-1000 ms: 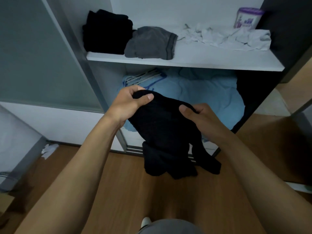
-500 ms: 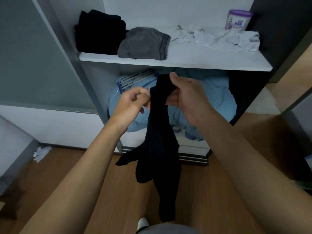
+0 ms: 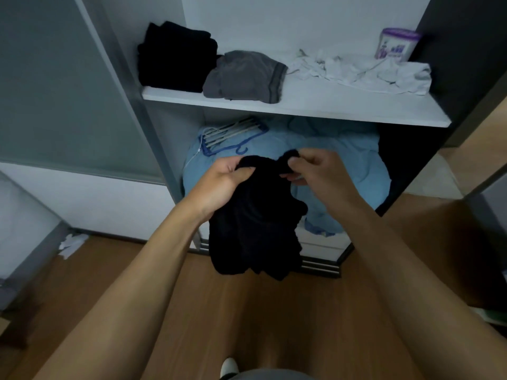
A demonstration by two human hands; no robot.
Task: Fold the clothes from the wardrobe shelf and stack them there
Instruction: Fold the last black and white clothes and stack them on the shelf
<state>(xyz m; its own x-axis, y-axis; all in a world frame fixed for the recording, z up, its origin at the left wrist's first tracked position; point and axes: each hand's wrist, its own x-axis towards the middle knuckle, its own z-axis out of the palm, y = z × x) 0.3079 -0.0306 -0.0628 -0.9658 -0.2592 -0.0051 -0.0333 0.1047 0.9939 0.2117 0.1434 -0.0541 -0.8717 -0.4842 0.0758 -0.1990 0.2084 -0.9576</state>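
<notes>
Both hands grip a limp black knit garment (image 3: 255, 223) in mid-air, below the white wardrobe shelf (image 3: 301, 109): left hand (image 3: 219, 185) bunches its top edge, right hand (image 3: 315, 168) pinches a corner just beside it. Hem hangs crumpled under the hands. Risk: grips sit close together, so fabric may sag unevenly and fold crooked; a slipped pinch drops it to the wooden floor (image 3: 109, 283). Above the hands, folded black stack (image 3: 175, 58), grey garment (image 3: 244, 76), unfolded white cloth (image 3: 370, 74).

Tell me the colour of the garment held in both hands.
The garment is plain black, best seen in the head view.
</notes>
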